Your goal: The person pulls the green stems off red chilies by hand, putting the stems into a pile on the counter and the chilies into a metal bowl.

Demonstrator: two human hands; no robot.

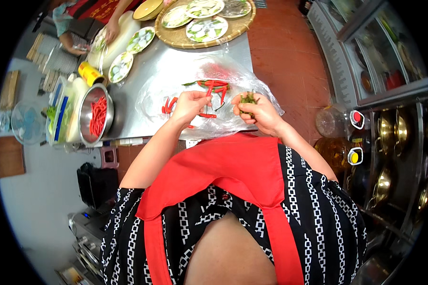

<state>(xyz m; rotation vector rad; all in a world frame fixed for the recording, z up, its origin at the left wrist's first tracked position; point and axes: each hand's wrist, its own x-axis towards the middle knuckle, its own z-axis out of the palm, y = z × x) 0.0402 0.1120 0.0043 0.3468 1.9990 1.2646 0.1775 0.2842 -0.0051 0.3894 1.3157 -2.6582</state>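
Between the thumb and fingers of my left hand (189, 106) is a red chili pepper (209, 92), held over a clear plastic bag (246, 83) spread on the steel table. My right hand (259, 111) is closed around a bunch of green chili stems (249, 101), their ends poking out past the fingers. On the plastic, just beyond my hands, lies a small pile of red chilies (215, 84) with green stems. A few more loose chilies (168, 105) rest beside my left hand. A steel bowl (109, 117) to the left holds many red chilies (98, 115).
A round bamboo tray (171, 42) with several plates of food stands at the far end of the steel table (130, 107). Across the table, a co-worker's hand (111, 31) works over plates. Yellow can (91, 73) and plastic container (60, 110) are left; oil jugs (333, 151) right.
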